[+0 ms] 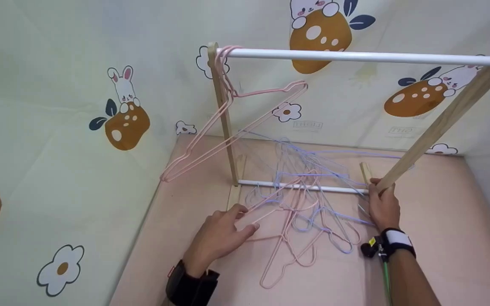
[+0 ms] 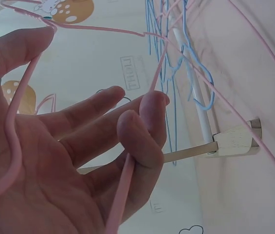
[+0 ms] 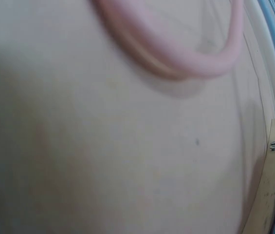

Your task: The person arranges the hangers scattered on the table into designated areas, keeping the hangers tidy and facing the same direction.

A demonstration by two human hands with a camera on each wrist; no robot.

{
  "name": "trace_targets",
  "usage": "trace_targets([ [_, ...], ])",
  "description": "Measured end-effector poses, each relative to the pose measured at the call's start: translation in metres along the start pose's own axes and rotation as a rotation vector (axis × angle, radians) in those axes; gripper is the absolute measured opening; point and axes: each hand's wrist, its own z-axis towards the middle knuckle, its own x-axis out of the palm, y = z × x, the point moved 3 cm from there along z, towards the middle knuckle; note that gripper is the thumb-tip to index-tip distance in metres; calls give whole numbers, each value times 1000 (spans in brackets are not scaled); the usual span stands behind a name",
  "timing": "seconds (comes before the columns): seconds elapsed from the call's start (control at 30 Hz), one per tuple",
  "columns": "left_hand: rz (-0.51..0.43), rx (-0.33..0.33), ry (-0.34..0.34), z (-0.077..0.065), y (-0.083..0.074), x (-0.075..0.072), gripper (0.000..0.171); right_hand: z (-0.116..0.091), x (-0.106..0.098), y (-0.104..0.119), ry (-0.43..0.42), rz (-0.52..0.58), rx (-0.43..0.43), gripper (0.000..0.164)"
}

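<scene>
My left hand (image 1: 219, 231) is at the left side of a loose hanger pile and holds a pink hanger (image 2: 120, 195). In the left wrist view its fingers curl round the pink wire, while the thumb stands apart. My right hand (image 1: 385, 208) grips the foot of the right wooden post (image 1: 440, 123) of a small clothes rack. Two pink hangers (image 1: 270, 90) hang together at the left end of its white top rod (image 1: 355, 56). Tangled pink hangers (image 1: 277, 257) and blue hangers (image 1: 343, 214) lie between the hands, overlapping the lower white rod (image 1: 338, 188).
A pink floor cloth (image 1: 445, 238) lies under the rack. Printed fabric walls (image 1: 58, 170) stand behind and at the left. The left wooden post (image 1: 223, 123) rises behind the hung hangers. A green cable (image 1: 386, 276) runs along my right forearm.
</scene>
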Motion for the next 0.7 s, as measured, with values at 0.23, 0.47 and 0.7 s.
trace_targets([
  [0.23,14,-4,27,1,-2,-5,53,2,1,-3,-15,-7,-1,47],
  [0.47,-2,48,69,2,-4,-9,50,2,1,-2,-18,-6,-5,47],
  [0.7,-14,196,-54,5,-9,-12,42,1,1,-2,-16,-7,-1,46],
])
